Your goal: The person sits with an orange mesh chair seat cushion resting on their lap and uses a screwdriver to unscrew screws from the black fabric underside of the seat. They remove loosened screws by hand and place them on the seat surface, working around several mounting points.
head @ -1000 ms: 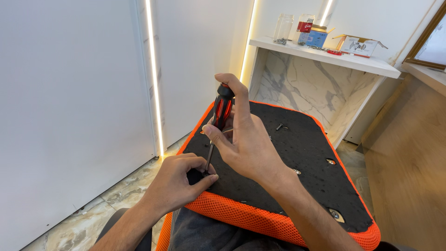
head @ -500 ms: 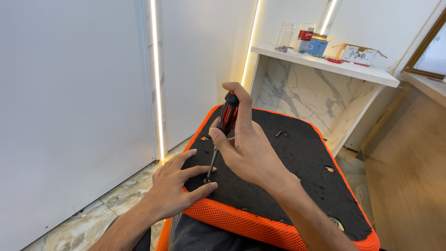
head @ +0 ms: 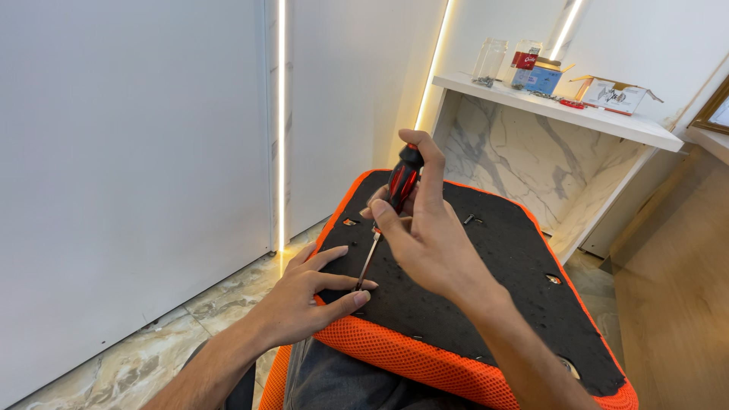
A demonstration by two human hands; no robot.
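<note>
A screwdriver (head: 395, 201) with a red and black handle is clamped in the right hand (head: 429, 235), the fingers wrapped round the handle and the thumb laid over its top end, so that the tool is held tilted, handle up and away, shaft slanting down toward the near left corner of an upturned seat cushion (head: 486, 273). The cushion's black underside is bordered by orange mesh and is carried on the person's lap, above grey trousers (head: 342, 380). The tip of the metal shaft is set on the black surface close to the near left edge, where the left hand (head: 304, 292) is rested flat with its fingers spread apart; the tip is met between thumb and forefinger, though whether a screw is pinched there cannot be told. Small holes are seen near the left edge, the far edge and the right edge of the black surface. Beyond the cushion, a white shelf (head: 600, 118) on a marble-patterned base is loaded with glass jars (head: 490, 61), a blue tin (head: 541, 76) and an open cardboard box (head: 616, 93).
</note>
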